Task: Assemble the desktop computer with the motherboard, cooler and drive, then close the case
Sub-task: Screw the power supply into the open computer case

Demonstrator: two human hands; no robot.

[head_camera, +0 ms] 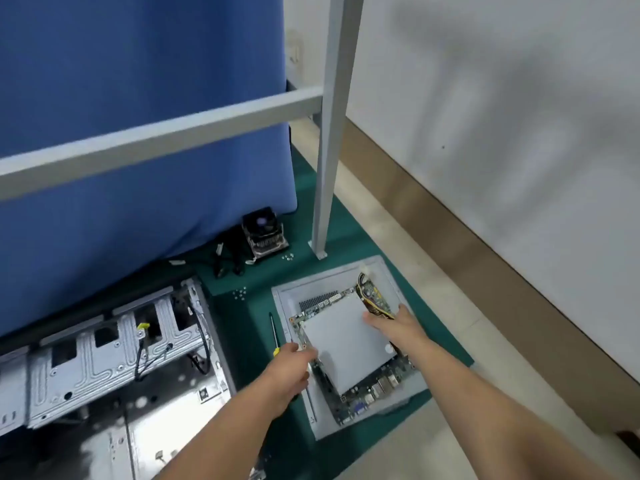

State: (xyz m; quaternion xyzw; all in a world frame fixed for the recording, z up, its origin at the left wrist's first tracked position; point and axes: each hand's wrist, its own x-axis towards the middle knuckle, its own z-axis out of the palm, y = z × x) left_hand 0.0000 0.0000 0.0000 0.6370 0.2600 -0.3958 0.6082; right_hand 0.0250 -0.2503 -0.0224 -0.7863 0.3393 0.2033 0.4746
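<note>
A green motherboard (367, 393) lies on a grey case side panel (388, 271) on the green mat. A flat grey drive (343, 344) rests on top of the board. My left hand (294, 358) grips the motherboard's left edge with curled fingers. My right hand (394, 327) lies over the drive's far right edge, its fingers stretched across the top. The open metal case (114, 362) lies to the left with loose cables inside. The black cooler (265, 233) stands at the back of the mat. The frame is slightly blurred.
A yellow-handled screwdriver (275, 336) lies just left of the side panel. Small screws (239, 293) are scattered on the mat, with more screws (287, 258) by the cooler. A grey frame post (323, 168) stands behind the panel, and a blue cloth (138, 168) hangs behind the case.
</note>
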